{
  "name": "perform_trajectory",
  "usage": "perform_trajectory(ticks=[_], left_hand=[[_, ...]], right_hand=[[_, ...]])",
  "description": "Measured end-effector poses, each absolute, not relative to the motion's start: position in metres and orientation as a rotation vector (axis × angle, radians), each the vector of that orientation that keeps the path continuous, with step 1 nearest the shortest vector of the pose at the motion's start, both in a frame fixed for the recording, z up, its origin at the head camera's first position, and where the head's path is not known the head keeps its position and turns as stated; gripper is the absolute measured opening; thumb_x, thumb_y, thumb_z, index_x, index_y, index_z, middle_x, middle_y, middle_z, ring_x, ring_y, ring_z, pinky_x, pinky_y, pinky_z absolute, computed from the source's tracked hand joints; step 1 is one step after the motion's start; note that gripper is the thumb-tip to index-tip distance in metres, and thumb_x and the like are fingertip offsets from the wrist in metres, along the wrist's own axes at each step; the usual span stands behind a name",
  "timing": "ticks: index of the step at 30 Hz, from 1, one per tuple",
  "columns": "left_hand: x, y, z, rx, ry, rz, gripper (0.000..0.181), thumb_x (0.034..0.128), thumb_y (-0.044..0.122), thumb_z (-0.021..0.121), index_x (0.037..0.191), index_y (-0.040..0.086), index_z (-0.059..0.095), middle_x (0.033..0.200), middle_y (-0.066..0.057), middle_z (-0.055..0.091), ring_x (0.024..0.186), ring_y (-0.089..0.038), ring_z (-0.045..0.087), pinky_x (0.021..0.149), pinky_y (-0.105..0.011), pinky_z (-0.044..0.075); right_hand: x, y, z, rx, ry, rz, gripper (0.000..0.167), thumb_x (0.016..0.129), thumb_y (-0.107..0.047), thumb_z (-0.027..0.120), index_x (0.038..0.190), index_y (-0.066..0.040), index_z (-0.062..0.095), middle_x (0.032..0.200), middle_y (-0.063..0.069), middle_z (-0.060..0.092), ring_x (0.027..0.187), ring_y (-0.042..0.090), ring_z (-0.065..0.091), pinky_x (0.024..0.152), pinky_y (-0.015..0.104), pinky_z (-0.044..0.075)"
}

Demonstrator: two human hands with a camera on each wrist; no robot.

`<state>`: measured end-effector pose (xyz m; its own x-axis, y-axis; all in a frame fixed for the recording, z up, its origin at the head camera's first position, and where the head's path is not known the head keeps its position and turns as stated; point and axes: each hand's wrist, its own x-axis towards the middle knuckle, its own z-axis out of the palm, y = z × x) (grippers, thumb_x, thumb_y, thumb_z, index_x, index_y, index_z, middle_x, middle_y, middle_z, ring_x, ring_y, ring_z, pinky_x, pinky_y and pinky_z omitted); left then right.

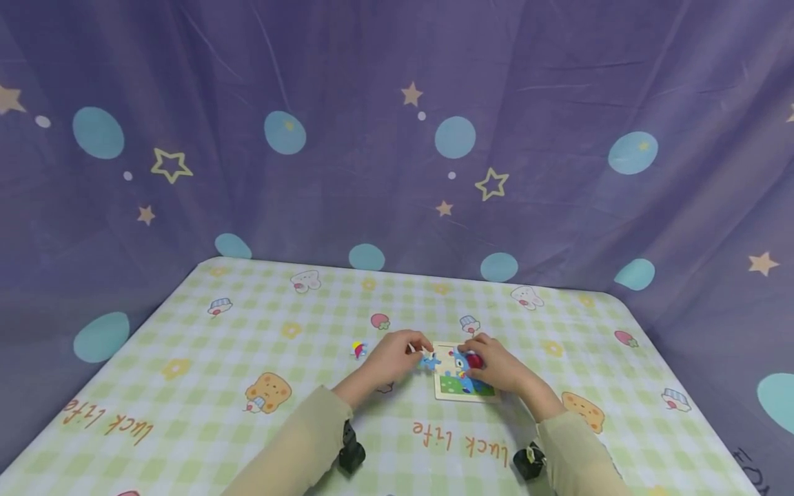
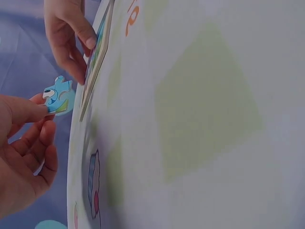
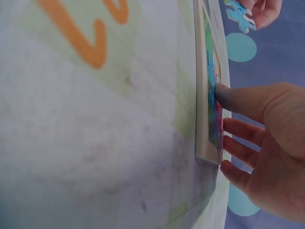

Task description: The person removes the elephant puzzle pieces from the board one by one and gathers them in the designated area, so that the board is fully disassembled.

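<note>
My left hand (image 1: 392,359) pinches a blue jigsaw puzzle piece (image 1: 429,360) between thumb and fingers, just left of a wooden puzzle board (image 1: 436,386). The left wrist view shows the piece (image 2: 58,98) with an eye-like print and a bit of green, held above the table. On the board's right part rests my right hand (image 1: 501,366); in the right wrist view its thumb (image 3: 233,98) touches the picture and its other fingers lie along the far side. Blue, red and green pieces fill part of the board, while its upper left shows bare wood. The right hand partly hides the picture.
A small loose piece (image 1: 358,350) in yellow, red and blue lies on the table left of my left hand. The checked tablecloth (image 1: 205,399) has printed cartoons and lettering. Behind the table hangs a purple curtain (image 1: 372,193) with stars and dots.
</note>
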<state>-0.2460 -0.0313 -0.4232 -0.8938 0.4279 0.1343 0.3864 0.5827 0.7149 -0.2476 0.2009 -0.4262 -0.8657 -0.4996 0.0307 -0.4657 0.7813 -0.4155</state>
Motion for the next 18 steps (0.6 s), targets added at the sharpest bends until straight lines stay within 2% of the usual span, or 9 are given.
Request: perform_trajectory(ticks=[8, 18], left_hand=[[-0.245, -0.045, -0.422, 0.671, 2.778, 1.222, 0.017, 0.0853, 0.008, 0.056, 0.091, 0.021, 0.067, 0.080, 0.007, 0.056, 0.066, -0.009, 0.050, 0.060, -0.024, 0.042], [-0.243, -0.056, -0.416, 0.670, 2.762, 1.189, 0.017, 0.0866, 0.009, 0.055, 0.092, 0.021, 0.067, 0.083, 0.005, 0.056, 0.065, -0.011, 0.049, 0.057, -0.025, 0.042]], right_hand=[[-0.246, 0.201, -0.424, -0.770, 2.881, -0.650, 0.039, 0.081, -0.012, 0.066, 0.119, -0.004, 0.056, 0.119, 0.016, 0.048, 0.109, 0.032, 0.046, 0.095, 0.048, 0.036], [-0.247, 0.202, -0.425, -0.789, 2.882, -0.642, 0.039, 0.081, -0.012, 0.066, 0.119, -0.004, 0.056, 0.120, 0.016, 0.047, 0.110, 0.033, 0.046, 0.095, 0.048, 0.036]])
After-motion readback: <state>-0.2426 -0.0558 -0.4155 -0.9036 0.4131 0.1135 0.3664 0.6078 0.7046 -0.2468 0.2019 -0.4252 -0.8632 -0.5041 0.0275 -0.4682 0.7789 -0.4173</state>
